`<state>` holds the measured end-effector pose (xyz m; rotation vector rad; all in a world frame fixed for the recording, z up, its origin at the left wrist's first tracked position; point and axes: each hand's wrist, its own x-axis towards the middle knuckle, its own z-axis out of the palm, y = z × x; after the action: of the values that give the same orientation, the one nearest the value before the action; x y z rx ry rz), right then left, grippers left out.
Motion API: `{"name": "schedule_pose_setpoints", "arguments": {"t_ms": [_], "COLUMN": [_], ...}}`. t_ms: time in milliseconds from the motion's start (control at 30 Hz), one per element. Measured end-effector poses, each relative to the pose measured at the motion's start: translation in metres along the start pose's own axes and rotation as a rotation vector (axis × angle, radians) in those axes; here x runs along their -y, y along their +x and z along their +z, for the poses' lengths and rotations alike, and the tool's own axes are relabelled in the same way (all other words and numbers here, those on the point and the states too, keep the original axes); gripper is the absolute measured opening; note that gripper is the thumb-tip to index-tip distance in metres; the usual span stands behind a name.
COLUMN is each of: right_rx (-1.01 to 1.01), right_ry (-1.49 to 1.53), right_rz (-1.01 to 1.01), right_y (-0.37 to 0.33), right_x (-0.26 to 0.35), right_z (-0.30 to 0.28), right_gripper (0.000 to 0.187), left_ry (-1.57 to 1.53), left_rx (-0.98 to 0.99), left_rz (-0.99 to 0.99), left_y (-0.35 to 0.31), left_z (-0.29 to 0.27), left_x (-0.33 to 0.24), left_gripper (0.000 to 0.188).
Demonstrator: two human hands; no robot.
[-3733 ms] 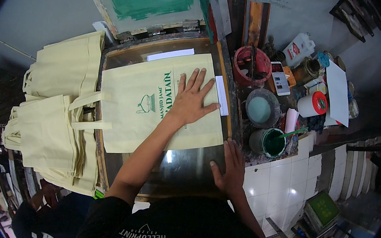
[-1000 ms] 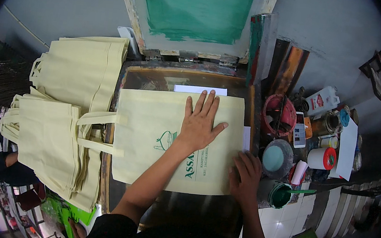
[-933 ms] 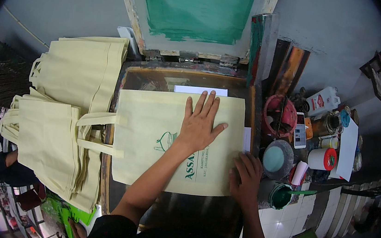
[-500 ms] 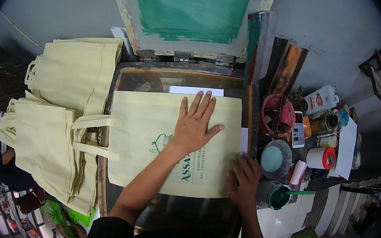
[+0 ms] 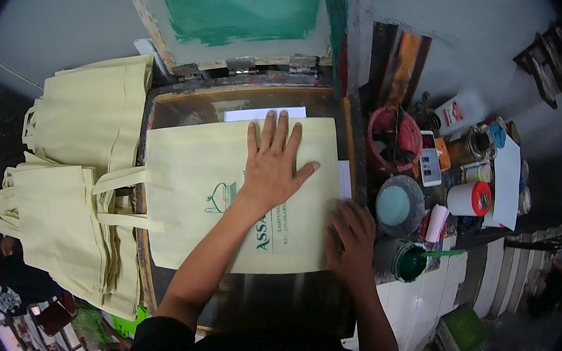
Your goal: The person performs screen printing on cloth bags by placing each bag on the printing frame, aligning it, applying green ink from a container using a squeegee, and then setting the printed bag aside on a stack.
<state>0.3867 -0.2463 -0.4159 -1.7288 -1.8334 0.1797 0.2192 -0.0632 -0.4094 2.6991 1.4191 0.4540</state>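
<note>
A cream tote bag (image 5: 187,159) with a green print lies flat on a dark printing board (image 5: 267,304), its two handles pointing left. Spread over the bag's upper middle, my left hand (image 5: 271,171) presses flat, hiding part of the print. At the bag's right edge is my right hand (image 5: 354,243), fingers loosely bent and thumb apart, touching the edge. A white paper strip (image 5: 263,113) shows beyond the bag's far edge, and a pale one (image 5: 343,179) beside its right edge.
A raised screen frame (image 5: 237,6) with green mesh is hinged behind the board; a squeegee (image 5: 336,41) leans there. Stacks of cream bags (image 5: 89,114) lie left. At right are a pink bucket (image 5: 394,139), a phone (image 5: 430,158), a grey bowl (image 5: 398,205) and a green paint jar (image 5: 410,263).
The whole view has shifted and turned slightly, so the board and bag appear farther left and tilted. Both hands keep nearly the same places on the bag.
</note>
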Motion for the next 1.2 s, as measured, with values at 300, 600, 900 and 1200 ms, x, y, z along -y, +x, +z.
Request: {"name": "schedule_pose_setpoints", "arguments": {"t_ms": [300,600,900,1200], "right_rx": [-0.041,-0.074,-0.005,-0.050], "right_ry": [0.032,0.029,0.001,0.000], "right_rz": [0.006,0.043,0.083,0.046], "right_y": [0.002,-0.020,-0.071,-0.072], "right_x": [0.004,0.006,0.032,0.028], "right_z": [-0.001,0.000,-0.011,-0.008], "right_gripper": [0.031,0.028,0.031,0.030], "left_ry": [-0.028,-0.030,-0.033,-0.034], "left_rx": [0.136,0.287,0.456,0.427], "left_rz": [-0.136,-0.181,-0.197,-0.192], "left_y": [0.009,0.012,0.020,0.020], "left_z": [0.002,-0.006,-0.013,-0.008], "left_x": [-0.036,-0.044,-0.042,-0.040], "left_gripper": [0.113,0.127,0.150,0.150]}}
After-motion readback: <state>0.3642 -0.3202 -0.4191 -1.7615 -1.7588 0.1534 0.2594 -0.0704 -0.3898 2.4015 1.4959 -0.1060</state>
